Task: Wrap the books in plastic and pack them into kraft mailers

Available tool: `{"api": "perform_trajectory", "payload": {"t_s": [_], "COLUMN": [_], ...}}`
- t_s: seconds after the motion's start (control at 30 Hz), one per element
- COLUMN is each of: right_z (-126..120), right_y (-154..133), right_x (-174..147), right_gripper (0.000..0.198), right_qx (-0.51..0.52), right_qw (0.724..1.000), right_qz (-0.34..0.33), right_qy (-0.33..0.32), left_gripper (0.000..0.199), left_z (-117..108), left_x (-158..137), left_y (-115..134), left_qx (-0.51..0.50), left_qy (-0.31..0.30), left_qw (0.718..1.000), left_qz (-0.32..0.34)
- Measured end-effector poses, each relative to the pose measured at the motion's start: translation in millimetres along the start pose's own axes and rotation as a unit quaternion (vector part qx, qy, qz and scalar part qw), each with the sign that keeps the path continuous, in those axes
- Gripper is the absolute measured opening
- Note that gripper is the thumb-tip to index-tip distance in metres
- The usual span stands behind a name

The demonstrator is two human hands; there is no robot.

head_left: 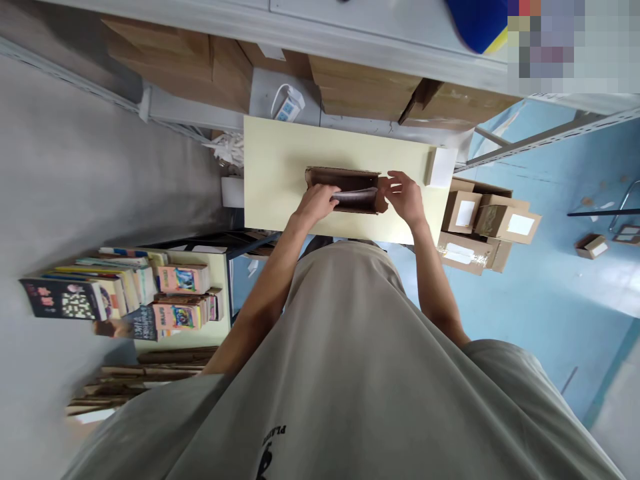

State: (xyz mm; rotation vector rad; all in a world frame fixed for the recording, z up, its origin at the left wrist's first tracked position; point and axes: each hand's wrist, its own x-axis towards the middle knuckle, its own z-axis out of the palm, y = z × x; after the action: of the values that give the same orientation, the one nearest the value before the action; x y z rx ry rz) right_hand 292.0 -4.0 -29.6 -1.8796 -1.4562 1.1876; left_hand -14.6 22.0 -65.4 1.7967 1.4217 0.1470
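An open cardboard box (342, 172) lies on the pale yellow tabletop (275, 160) in front of me. Inside it is a pale, flat item (356, 196), possibly a book or a stack of paper; its kind is hard to make out. My left hand (316, 203) reaches over the box's left end, thumb and fingers closed around the near end of that item. At the right end, my right hand (406, 200) is beside a box flap (382, 200), its fingers spread and its fingertips at the flap.
A small white box (441, 167) stands at the table's right edge. Behind are a power strip (290, 107) and large cartons (365, 83) under a shelf. Books (125, 283) are stacked at left, and small cartons (493, 217) are piled at right.
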Motion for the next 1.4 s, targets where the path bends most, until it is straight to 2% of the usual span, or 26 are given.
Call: {"api": "perform_trajectory", "payload": {"t_s": [0.13,0.2,0.27,0.37,0.5,0.73,0.9,1.0,1.07,1.17,1.23,1.3,1.4], "right_z": [-14,-18,-17,-8,8,33,45,42,37,30,29,31,38], "right_y": [9,15,19,18,8,-5,-1,2,2,3,4,6,10], "right_x": [-12,-15,-16,-14,-7,9,14,10,5,0,-1,0,5], "right_gripper": [0.046,0.045,0.047,0.054,0.056,0.046,0.044,0.038,0.044,0.067,0.069,0.057,0.043], "right_qx": [-0.020,-0.029,-0.026,-0.010,0.003,-0.039,-0.078,-0.082,-0.077,-0.075,-0.081,-0.091,-0.117], "right_qw": [0.999,0.999,0.999,0.999,0.997,0.996,0.994,0.994,0.991,0.986,0.986,0.990,0.992], "right_qz": [0.005,0.017,0.030,0.042,0.040,0.060,0.054,0.028,0.016,0.005,0.004,0.007,0.015], "right_qy": [0.050,0.043,0.018,-0.030,-0.063,-0.049,-0.045,-0.071,-0.108,-0.152,-0.146,-0.111,-0.039], "left_gripper": [0.041,0.045,0.050,0.044,0.039,0.043,0.065,0.050,0.042,0.056,0.069,0.072,0.048], "left_z": [-15,-24,-30,-35,-32,-16,-10,-11,-14,-15,-14,-12,-9], "left_x": [-35,-47,-50,-44,-33,-29,-25,-25,-27,-31,-33,-31,-19], "left_y": [-5,-13,-23,-37,-37,-25,-35,-39,-38,-35,-36,-39,-49], "left_qx": [-0.052,-0.083,-0.127,-0.185,-0.185,-0.149,-0.142,-0.085,-0.047,-0.025,-0.025,-0.025,-0.024], "left_qy": [0.110,0.178,0.218,0.200,0.158,0.118,0.101,0.076,0.054,0.038,0.044,0.065,0.112], "left_qw": [0.992,0.980,0.966,0.958,0.968,0.982,0.985,0.993,0.997,0.999,0.998,0.997,0.993], "left_qz": [0.016,-0.007,-0.049,-0.085,-0.054,-0.016,-0.019,-0.003,0.005,0.020,0.032,0.030,0.006]}}
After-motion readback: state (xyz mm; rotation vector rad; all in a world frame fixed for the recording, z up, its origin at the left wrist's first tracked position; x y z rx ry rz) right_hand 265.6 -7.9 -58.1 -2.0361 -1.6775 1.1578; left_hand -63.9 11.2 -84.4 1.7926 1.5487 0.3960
